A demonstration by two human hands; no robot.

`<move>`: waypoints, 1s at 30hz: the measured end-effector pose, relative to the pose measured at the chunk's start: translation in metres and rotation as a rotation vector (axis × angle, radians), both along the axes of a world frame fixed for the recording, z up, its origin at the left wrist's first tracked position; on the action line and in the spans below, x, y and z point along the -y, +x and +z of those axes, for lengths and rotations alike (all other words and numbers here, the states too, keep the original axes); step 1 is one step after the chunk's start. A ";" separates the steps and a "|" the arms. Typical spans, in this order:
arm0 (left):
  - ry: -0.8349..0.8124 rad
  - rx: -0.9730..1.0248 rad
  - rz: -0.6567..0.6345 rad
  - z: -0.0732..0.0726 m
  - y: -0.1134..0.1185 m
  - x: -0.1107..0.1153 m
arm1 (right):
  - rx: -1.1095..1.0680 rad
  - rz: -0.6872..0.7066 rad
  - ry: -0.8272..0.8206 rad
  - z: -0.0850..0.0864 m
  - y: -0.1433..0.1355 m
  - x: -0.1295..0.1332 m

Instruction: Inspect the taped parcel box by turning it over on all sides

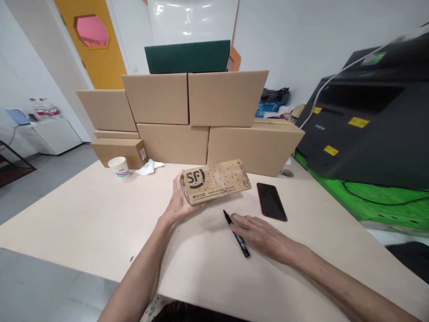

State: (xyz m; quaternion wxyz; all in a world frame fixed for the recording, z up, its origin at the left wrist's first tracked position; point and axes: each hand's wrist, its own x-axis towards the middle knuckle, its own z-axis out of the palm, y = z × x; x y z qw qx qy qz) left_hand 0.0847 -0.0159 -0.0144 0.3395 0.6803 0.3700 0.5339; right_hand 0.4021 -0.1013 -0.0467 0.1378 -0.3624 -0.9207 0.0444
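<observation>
Brown cardboard, printed with a dark logo, makes up the small parcel point(216, 181) that the left hand point(179, 201) grips by its near end, fingers wrapped around the edge so the parcel is tilted up off the bench point(83, 223). The right hand point(259, 232) lies flat and loosely open on the bench, holding nothing, its fingertips touching a black marker pen point(237, 233) that lies on the surface just left of it. Just beyond the right hand, and right of the parcel, a dark phone point(271, 201) lies face up. Well beyond both hands a wall of plain cardboard boxes point(191, 120) is stacked in rows, with a dark green box point(187, 57) on top. Far to the left of the left hand stand a paper cup point(119, 167) and, beside it, a crumpled white tissue point(149, 167). To the far right of the right hand a large black printer point(372, 116) sits over a green mat point(378, 201).
</observation>
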 end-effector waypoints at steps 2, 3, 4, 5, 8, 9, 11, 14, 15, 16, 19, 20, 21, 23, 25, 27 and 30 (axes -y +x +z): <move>-0.004 0.023 0.006 0.000 0.000 -0.001 | 0.170 0.119 0.070 0.004 -0.007 0.000; -0.008 0.032 0.005 0.000 0.000 -0.001 | 0.217 0.163 0.100 0.007 -0.011 -0.002; -0.012 0.038 0.006 0.000 -0.001 -0.001 | 0.249 0.198 0.124 0.011 -0.014 -0.004; -0.014 0.038 0.006 0.000 -0.001 -0.001 | 0.270 0.223 0.142 0.015 -0.017 -0.007; -0.010 0.026 -0.007 0.000 -0.002 -0.001 | 0.264 0.203 0.162 0.022 -0.021 -0.010; -0.006 0.015 -0.016 0.001 -0.002 -0.001 | 0.226 0.170 0.156 0.024 -0.021 -0.009; 0.002 -0.002 -0.023 0.002 -0.001 0.000 | 0.063 0.089 0.167 0.029 -0.021 -0.004; 0.011 0.019 -0.014 0.004 0.002 0.002 | -0.296 -0.012 0.277 0.045 -0.018 0.006; 0.015 0.029 -0.012 0.004 0.002 0.002 | -0.410 -0.062 0.311 0.054 -0.017 0.009; 0.019 0.036 -0.015 0.004 0.002 0.001 | -0.512 -0.125 0.324 0.064 -0.017 0.010; 0.022 0.011 -0.027 0.001 -0.001 -0.001 | -0.812 -0.359 0.266 0.096 -0.016 0.006; 0.023 -0.010 -0.025 0.000 -0.003 -0.002 | -0.922 -0.431 0.266 0.105 -0.017 0.001; 0.027 -0.032 -0.018 -0.002 -0.004 -0.003 | -1.016 -0.496 0.281 0.114 -0.019 -0.005; 0.043 -0.076 0.001 -0.006 -0.008 -0.005 | -1.178 -0.544 0.394 0.124 -0.025 -0.019; 0.063 -0.108 0.007 -0.008 -0.010 -0.007 | -1.206 -0.506 0.389 0.126 -0.032 -0.033; 0.080 -0.128 0.013 -0.009 -0.012 -0.008 | -1.140 -0.429 0.255 0.122 -0.038 -0.044; 0.106 -0.140 0.031 -0.007 -0.012 -0.009 | -1.085 -0.397 0.171 0.115 -0.036 -0.049</move>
